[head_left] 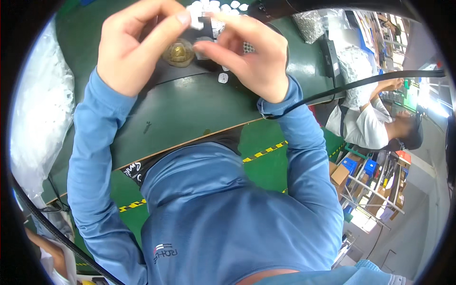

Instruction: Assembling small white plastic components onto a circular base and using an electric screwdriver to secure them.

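At the upper centre of the frame, a small, smooth white piece (195, 22) is pinched at the fingertips of the left hand (126, 50), just right of its thumb. The right hand (256, 54), slightly blurred, holds thumb and forefinger wide apart. Below the white piece, between the hands, lies a round translucent dish (183, 65) with a shiny gold-coloured lump (178, 52). Crinkled clear plastic (42, 104) fills the left edge.
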`<move>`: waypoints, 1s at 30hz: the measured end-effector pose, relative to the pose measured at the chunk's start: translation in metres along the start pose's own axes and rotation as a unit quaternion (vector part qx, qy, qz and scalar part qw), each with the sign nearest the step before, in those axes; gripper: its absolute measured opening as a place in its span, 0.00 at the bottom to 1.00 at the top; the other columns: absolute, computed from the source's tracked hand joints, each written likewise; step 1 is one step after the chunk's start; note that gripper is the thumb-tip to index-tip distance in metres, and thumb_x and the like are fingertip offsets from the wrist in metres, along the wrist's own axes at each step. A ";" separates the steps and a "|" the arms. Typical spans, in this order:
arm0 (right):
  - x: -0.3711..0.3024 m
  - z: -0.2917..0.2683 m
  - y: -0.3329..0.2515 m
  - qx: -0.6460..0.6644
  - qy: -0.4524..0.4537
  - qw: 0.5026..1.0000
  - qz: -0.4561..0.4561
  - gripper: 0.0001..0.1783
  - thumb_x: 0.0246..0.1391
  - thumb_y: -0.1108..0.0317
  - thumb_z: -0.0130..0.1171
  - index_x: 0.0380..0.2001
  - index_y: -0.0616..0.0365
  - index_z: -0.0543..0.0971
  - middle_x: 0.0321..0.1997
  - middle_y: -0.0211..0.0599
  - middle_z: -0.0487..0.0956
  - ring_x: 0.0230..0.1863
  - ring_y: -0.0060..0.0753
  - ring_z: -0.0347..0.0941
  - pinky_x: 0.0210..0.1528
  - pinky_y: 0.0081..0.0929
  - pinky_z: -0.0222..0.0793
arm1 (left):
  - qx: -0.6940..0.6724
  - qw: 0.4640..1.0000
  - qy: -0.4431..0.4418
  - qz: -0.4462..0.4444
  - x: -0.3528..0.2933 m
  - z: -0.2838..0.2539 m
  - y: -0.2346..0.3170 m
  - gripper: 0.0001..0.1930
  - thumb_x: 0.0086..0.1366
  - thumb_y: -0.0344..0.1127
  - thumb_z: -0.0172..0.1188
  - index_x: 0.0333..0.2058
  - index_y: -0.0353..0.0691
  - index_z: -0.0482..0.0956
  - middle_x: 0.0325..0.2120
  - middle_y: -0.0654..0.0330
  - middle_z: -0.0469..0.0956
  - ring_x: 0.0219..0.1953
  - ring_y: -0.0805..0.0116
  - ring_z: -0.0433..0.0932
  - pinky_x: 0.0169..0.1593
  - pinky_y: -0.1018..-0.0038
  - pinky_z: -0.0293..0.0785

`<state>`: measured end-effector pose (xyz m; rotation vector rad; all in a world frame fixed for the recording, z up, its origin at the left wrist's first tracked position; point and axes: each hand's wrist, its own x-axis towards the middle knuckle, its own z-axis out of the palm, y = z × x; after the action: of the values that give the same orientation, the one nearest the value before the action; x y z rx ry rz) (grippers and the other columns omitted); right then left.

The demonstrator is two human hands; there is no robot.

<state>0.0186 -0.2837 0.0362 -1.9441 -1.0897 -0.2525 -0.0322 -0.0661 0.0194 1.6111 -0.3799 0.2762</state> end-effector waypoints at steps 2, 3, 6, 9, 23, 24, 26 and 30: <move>0.004 0.000 -0.003 0.071 -0.008 0.997 0.018 0.28 0.42 0.75 0.76 0.51 0.56 0.82 0.25 0.28 0.78 0.24 0.21 0.71 0.26 0.19 0.69 | 0.077 0.991 -0.064 0.092 0.005 0.004 0.001 0.02 0.67 0.22 0.56 0.33 0.30 0.76 0.32 0.59 0.74 0.37 0.69 0.69 0.43 0.76 0.66; 0.006 -0.002 0.000 0.072 -0.019 0.997 -0.028 0.28 0.42 0.80 0.75 0.51 0.60 0.82 0.27 0.29 0.79 0.27 0.18 0.73 0.27 0.18 0.69 | 0.071 0.991 -0.080 0.077 0.006 0.009 0.005 0.02 0.66 0.22 0.57 0.33 0.30 0.77 0.32 0.58 0.75 0.38 0.68 0.70 0.44 0.75 0.67; 0.007 -0.011 0.001 0.031 -0.022 0.994 -0.102 0.25 0.42 0.79 0.75 0.47 0.60 0.84 0.28 0.32 0.80 0.28 0.22 0.74 0.28 0.20 0.70 | 0.108 0.981 -0.091 0.132 0.005 0.012 0.008 0.02 0.65 0.22 0.58 0.33 0.30 0.79 0.32 0.58 0.77 0.39 0.65 0.71 0.47 0.72 0.68; 0.004 -0.029 -0.002 -0.019 -0.024 1.000 -0.004 0.22 0.41 0.78 0.76 0.44 0.59 0.86 0.24 0.28 0.78 0.24 0.18 0.72 0.27 0.18 0.68 | 0.185 0.972 -0.059 0.130 0.008 0.006 0.017 0.03 0.66 0.22 0.57 0.34 0.29 0.79 0.30 0.59 0.77 0.38 0.66 0.72 0.45 0.73 0.68; -0.002 -0.020 0.013 0.012 -0.148 0.982 0.120 0.19 0.44 0.62 0.77 0.42 0.50 0.87 0.14 0.26 0.66 0.16 0.19 0.59 0.21 0.23 0.59 | 0.148 0.983 0.106 -0.031 0.011 0.023 0.042 0.02 0.59 0.20 0.60 0.27 0.31 0.79 0.23 0.56 0.76 0.29 0.66 0.71 0.33 0.74 0.66; -0.002 -0.020 0.013 0.007 -0.145 0.982 0.123 0.19 0.44 0.61 0.77 0.42 0.49 0.87 0.14 0.26 0.66 0.16 0.19 0.59 0.20 0.23 0.59 | 0.153 0.983 0.102 -0.027 0.012 0.024 0.043 0.02 0.59 0.20 0.60 0.27 0.31 0.79 0.23 0.55 0.76 0.28 0.66 0.71 0.33 0.74 0.66; -0.002 -0.020 0.014 0.002 -0.142 0.982 0.126 0.19 0.44 0.60 0.77 0.42 0.49 0.87 0.14 0.26 0.66 0.16 0.19 0.60 0.20 0.23 0.60 | 0.146 0.983 0.101 -0.035 0.012 0.023 0.042 0.01 0.57 0.21 0.62 0.28 0.32 0.80 0.24 0.56 0.76 0.29 0.64 0.71 0.34 0.72 0.66; 0.000 -0.021 0.012 0.014 -0.153 0.977 0.151 0.20 0.43 0.59 0.77 0.42 0.48 0.87 0.14 0.27 0.67 0.16 0.20 0.61 0.21 0.24 0.61 | 0.205 0.975 0.007 0.084 0.012 0.005 0.008 0.03 0.66 0.23 0.59 0.33 0.28 0.78 0.28 0.58 0.75 0.34 0.68 0.71 0.41 0.76 0.67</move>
<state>0.0326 -0.3029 0.0418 -2.1349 -0.9626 0.2349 -0.0246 -0.0722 0.0313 1.9840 -0.4712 0.5202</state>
